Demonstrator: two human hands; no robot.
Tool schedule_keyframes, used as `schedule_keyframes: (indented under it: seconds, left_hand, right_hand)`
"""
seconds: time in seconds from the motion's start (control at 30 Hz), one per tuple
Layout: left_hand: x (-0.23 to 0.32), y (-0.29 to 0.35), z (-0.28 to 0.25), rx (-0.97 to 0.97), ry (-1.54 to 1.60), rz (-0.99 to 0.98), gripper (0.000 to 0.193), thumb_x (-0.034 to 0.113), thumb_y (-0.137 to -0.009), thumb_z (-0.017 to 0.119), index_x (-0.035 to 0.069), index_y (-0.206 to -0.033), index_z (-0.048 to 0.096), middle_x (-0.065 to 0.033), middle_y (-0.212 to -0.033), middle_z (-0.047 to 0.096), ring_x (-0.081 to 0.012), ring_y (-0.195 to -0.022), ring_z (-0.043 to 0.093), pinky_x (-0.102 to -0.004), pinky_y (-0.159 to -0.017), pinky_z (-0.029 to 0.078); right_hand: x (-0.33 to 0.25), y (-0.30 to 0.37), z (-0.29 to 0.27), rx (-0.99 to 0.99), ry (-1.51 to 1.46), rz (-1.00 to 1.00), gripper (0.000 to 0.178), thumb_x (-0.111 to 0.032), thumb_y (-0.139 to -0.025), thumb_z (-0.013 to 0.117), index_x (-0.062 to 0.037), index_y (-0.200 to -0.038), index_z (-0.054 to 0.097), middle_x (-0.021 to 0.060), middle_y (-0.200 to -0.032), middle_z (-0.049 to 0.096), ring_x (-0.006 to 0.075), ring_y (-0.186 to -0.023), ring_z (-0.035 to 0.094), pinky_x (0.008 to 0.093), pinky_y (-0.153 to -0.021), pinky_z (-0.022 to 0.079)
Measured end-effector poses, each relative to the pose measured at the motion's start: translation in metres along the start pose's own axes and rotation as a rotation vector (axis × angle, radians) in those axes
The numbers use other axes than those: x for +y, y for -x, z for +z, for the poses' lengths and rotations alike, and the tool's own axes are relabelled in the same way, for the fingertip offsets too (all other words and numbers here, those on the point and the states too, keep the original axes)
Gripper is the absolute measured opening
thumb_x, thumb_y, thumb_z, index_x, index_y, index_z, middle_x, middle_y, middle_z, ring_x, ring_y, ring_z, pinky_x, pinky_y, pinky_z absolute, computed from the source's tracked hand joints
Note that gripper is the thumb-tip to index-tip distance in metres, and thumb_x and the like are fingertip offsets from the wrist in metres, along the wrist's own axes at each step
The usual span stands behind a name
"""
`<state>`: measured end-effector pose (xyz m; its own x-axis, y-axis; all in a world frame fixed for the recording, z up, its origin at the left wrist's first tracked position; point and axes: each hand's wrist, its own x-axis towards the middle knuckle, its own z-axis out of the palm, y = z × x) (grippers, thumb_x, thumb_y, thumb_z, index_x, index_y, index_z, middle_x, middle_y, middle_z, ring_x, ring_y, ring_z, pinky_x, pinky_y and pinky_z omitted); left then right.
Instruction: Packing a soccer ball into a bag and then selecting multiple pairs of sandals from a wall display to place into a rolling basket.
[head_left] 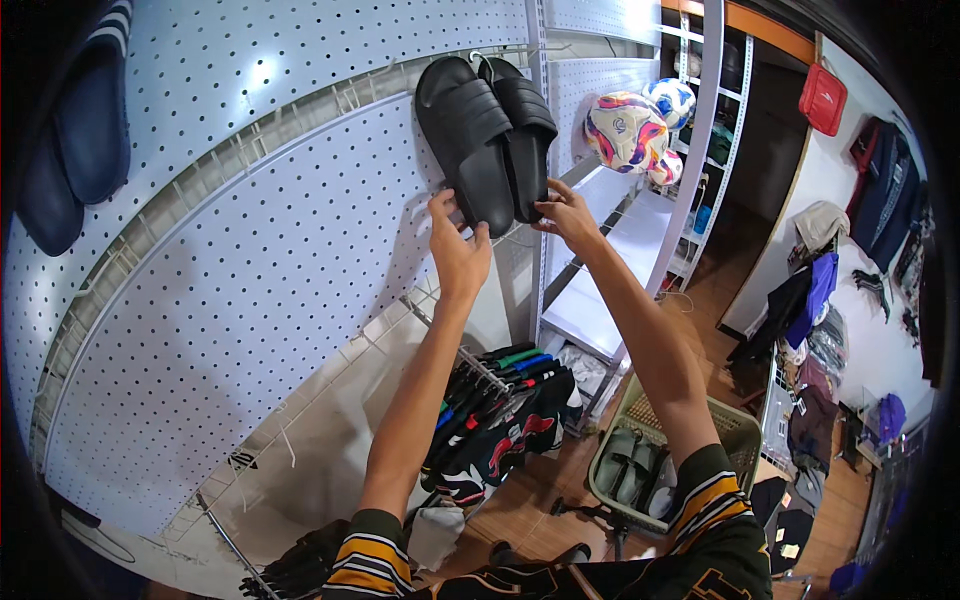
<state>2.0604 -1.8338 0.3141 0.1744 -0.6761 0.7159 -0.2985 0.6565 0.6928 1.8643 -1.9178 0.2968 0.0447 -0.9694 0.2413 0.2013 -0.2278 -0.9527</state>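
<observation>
A pair of black slide sandals (465, 130) hangs side by side from a white hook (482, 62) at the upper right of the pegboard wall. My left hand (460, 245) grips the lower end of the left sandal, thumb on its front and fingers at its edge. With thumb and fingers, my right hand (568, 215) pinches the lower end of the right sandal. Both arms reach up from below. Another pair of dark slides (90, 130) with white stripes hangs at the far left of the white pegboard (260, 270).
Below stands a rack of hanging clothes (510, 400). A green plastic basket (735, 425) on the floor holds grey-green slides (628, 465). Several balls (625, 130) rest by the white shelves (590, 310) to the right. Clothes and a red bag (822, 100) hang on the far-right wall.
</observation>
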Motion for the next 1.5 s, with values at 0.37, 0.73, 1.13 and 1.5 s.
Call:
schedule_keyframes:
  seconds: [0.37,0.73,1.13,1.5]
  left_hand:
    - [0.06,0.031,0.028,-0.043,0.194,0.043,0.055,-0.013,-0.082,0.057,0.003,-0.131,0.037,-0.0202,-0.119,0.052,-0.0295,-0.101,0.062,-0.0353,-0.086,0.055]
    - [0.109,0.119,0.1,-0.273,0.283,-0.059,0.053,-0.001,-0.087,0.062,0.006,-0.134,0.04,-0.015,-0.119,0.054,-0.0223,-0.098,0.062,-0.0301,-0.082,0.054]
    - [0.034,0.418,0.203,-0.722,-0.01,-0.329,0.039,0.002,-0.08,0.065,-0.001,-0.116,0.052,-0.016,-0.103,0.059,-0.031,-0.096,0.059,-0.0412,-0.083,0.048]
    - [-0.097,0.56,0.241,-1.012,-0.53,-0.898,0.047,-0.001,-0.075,0.064,0.001,-0.121,0.052,-0.0182,-0.114,0.062,-0.0333,-0.099,0.063,-0.0409,-0.089,0.05]
  right_hand:
    - [-0.05,0.067,-0.044,0.06,-0.032,-0.172,0.052,0.007,-0.082,0.055,-0.0033,-0.133,0.046,0.0106,-0.104,0.057,0.021,-0.089,0.064,0.0348,-0.074,0.06]
    - [-0.07,0.205,-0.154,0.482,0.262,-0.33,0.037,-0.018,-0.089,0.066,-0.0009,-0.119,0.054,0.0061,-0.09,0.06,0.0117,-0.076,0.058,0.0251,-0.06,0.052]
    - [0.151,0.493,-0.302,0.879,0.69,0.346,0.026,-0.009,-0.079,0.068,0.0054,-0.097,0.056,0.0158,-0.075,0.059,0.0269,-0.07,0.061,0.0335,-0.067,0.047]
    - [0.361,0.562,-0.342,0.699,0.78,0.891,0.043,-0.012,-0.074,0.072,0.0035,-0.112,0.059,0.0214,-0.09,0.068,0.0338,-0.076,0.069,0.0401,-0.063,0.056]
